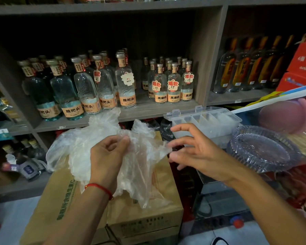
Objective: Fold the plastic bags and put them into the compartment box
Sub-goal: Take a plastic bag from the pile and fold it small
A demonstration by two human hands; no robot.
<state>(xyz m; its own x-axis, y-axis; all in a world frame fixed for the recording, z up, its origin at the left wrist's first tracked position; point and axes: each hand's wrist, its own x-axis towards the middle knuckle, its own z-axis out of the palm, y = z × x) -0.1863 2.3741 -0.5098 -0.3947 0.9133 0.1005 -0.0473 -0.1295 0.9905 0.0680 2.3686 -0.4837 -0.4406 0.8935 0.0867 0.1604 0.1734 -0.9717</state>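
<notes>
Left hand (107, 152) grips a crumpled clear plastic bag (88, 144) mid-air, thumb and fingers curled round a bunched part near its top edge; red string bracelet (100, 188) on that wrist. Bag hangs loose and unfolded, spreading left and down in front of the cardboard boxes (140, 216) stacked near centre. Right hand (193, 149) is just right of the bag, fingers spread and slightly bent; its lower fingertips meet the bag's right edge, but a real pinch cannot be told. Compartment box (207, 122), clear plastic, lid open, sits right of centre, just beyond the right hand, apart from the bag; some cells look to hold pale folded material, contents unclear. Bluish ribbed glass dish (265, 152) just right of the box, nearer. Far shelves (148, 112) carry rows of clear liquor bottles (125, 82) with orange labels; amber-labelled bottles (244, 66) far right. Red cartons (302, 68) at right edge.
</notes>
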